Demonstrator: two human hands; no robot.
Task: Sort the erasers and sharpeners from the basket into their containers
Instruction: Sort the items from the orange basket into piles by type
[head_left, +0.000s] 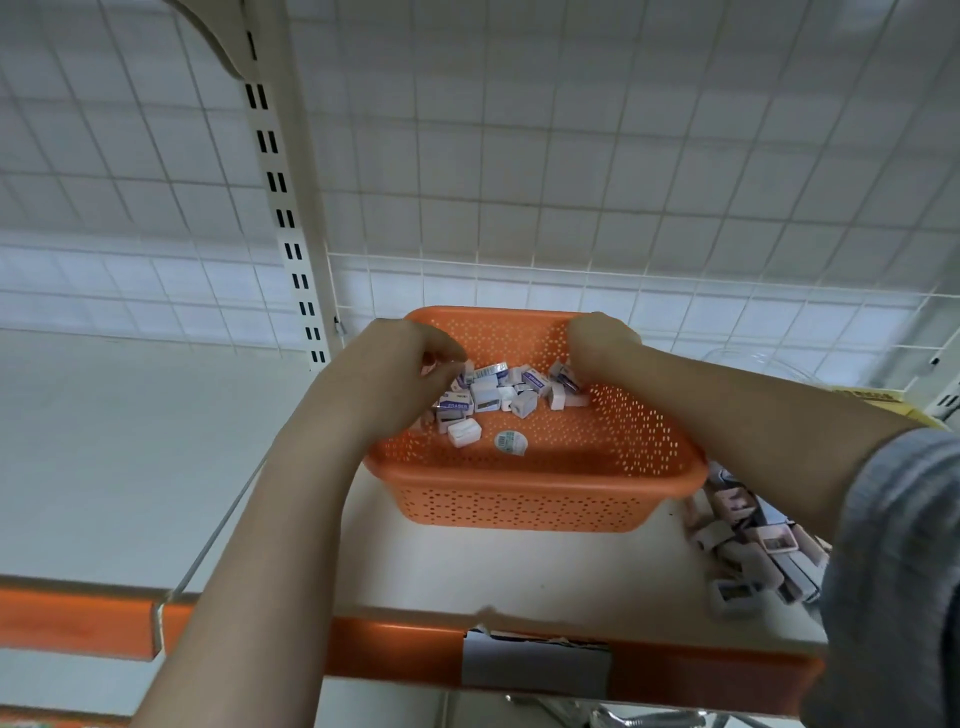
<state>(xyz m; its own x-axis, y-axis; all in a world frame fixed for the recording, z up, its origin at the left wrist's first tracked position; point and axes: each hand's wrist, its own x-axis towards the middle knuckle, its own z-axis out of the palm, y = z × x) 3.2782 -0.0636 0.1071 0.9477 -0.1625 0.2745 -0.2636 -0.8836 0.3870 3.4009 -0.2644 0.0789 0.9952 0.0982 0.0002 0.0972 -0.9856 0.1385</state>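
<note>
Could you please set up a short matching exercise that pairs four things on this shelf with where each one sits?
Things:
1. orange basket
2. round sticker
3. left hand
4. loose pile of small items

Places:
A. on the shelf, right of the basket, partly under the right forearm
B. on the basket floor, nearer the front wall than the mixed heap
C. on the white shelf, between the two forearms
D. over the left end of the heap inside the basket

Pairs: 1-C, 2-B, 3-D, 4-A
</note>
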